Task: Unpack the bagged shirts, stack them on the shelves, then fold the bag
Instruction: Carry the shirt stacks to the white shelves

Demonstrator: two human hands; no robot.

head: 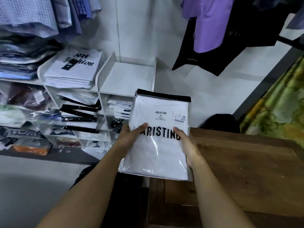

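The left hand (131, 137) and right hand (185, 145) are gripping a bagged white ARISTINO shirt (160, 142) between them, thumbs lying on top. Past the fingertips, white shelves (128, 76) are standing.

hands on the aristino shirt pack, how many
2. The left hand grips the left edge of the shirt pack, and the right hand grips its right edge. No other hand shows.
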